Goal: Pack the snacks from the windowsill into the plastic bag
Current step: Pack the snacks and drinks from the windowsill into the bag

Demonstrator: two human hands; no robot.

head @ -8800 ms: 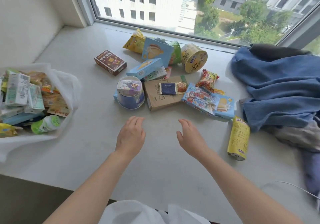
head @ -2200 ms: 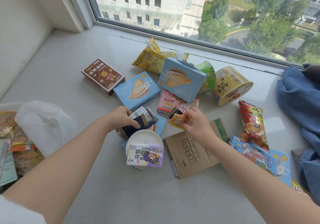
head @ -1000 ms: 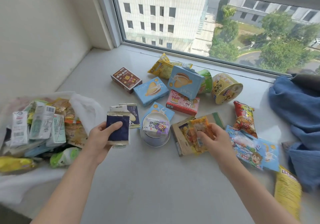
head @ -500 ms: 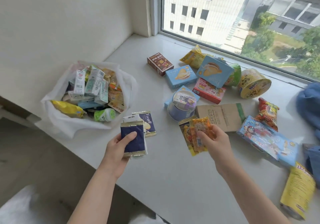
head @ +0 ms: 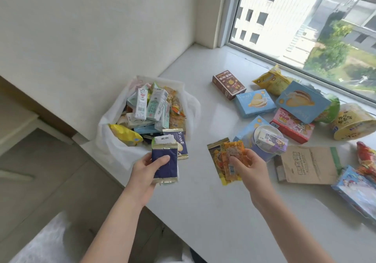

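Just beyond the left hand point(head: 148, 166), which pinches fanned navy packets point(head: 165, 162), the plastic bag point(head: 114, 148) sits heaped, so packets could slide off, like the right hand point(head: 247, 166)'s loosely pinched orange sachets point(head: 227, 161).

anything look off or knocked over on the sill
Nothing is spilled or damaged. Two tubs lie tipped on their sides by the window: the yellow noodle cup and a green cup behind the blue box.

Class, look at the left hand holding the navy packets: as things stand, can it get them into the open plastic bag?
Probably yes. The left hand holds the navy packets beside the plastic bag, whose mouth gapes open, though already heaped full.
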